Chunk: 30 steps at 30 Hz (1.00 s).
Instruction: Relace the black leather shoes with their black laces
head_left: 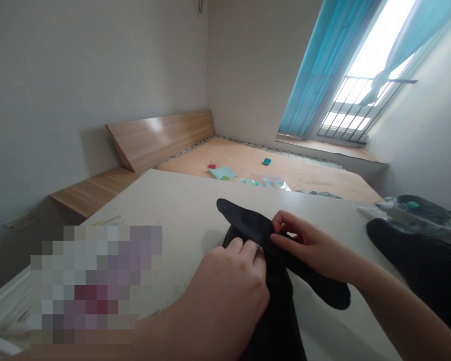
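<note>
A long flat black piece with rounded ends, shaped like an insole, lies slantwise over the top of a smooth black leather-like item. My right hand pinches the flat piece near its middle, thumb and fingers closed on its edge. The fingers of my left hand are curled over the upper end of the leather-like item, just below the flat piece. A small shiny bit shows by those fingers. The lower part of the item runs out of view at the bottom, so its full shape is hidden.
Both hands are over a white tabletop. At the right lie another black item and clear plastic bags. A blurred-out patch covers the left side. Behind is a bed with small packets and a wooden headboard.
</note>
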### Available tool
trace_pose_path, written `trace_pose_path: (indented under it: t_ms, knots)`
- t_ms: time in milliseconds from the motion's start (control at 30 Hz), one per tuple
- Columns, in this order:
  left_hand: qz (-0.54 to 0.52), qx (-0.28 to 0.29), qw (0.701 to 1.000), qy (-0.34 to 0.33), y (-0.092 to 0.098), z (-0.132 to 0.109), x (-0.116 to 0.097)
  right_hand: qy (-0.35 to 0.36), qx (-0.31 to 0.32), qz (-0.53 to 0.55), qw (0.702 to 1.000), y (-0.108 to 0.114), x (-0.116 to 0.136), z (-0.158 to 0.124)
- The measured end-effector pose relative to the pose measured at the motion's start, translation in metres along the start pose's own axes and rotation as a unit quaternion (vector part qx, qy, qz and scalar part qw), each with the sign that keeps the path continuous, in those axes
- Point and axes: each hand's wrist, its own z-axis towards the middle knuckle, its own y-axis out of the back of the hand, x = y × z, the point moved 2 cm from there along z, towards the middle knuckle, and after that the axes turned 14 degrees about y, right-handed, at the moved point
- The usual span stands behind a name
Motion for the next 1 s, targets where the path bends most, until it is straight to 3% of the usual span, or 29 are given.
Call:
trace_pose_path:
  t_ms: [133, 233, 367, 500, 633, 733, 900, 1000]
  knots:
    - [0.013, -0.018, 1.000, 0.006, 0.000, 0.001, 0.003, 0.024, 0.098, -0.046, 0.994, 0.004, 0.013, -0.005]
    - [0.029, -0.006, 0.999, 0.012, 0.002, 0.004, 0.004, 0.020, 0.106, -0.061, 0.992, 0.005, 0.018, -0.008]
    - [0.039, 0.011, 0.999, 0.017, 0.009, 0.005, 0.005, 0.051, 0.048, -0.067, 0.995, 0.005, 0.023, -0.006]
    - [0.003, -0.001, 1.000, 0.027, 0.014, 0.006, 0.009, 0.042, -0.055, -0.025, 0.997, 0.013, 0.024, -0.006]
    - [0.001, -0.061, 0.997, -0.039, 0.016, 0.009, 0.013, 0.019, -0.134, 0.134, 0.982, 0.021, 0.024, -0.011]
    - [0.020, -0.035, 0.996, -0.077, 0.014, 0.011, 0.014, 0.023, -0.153, 0.169, 0.973, 0.025, 0.030, -0.016]
    - [-0.005, -0.008, 0.998, -0.054, 0.015, 0.011, 0.015, 0.081, -0.156, -0.012, 0.984, 0.037, 0.055, -0.027]
    - [-0.014, 0.020, 0.999, -0.048, 0.014, 0.008, 0.017, 0.119, -0.158, -0.132, 0.971, 0.045, 0.069, -0.042]
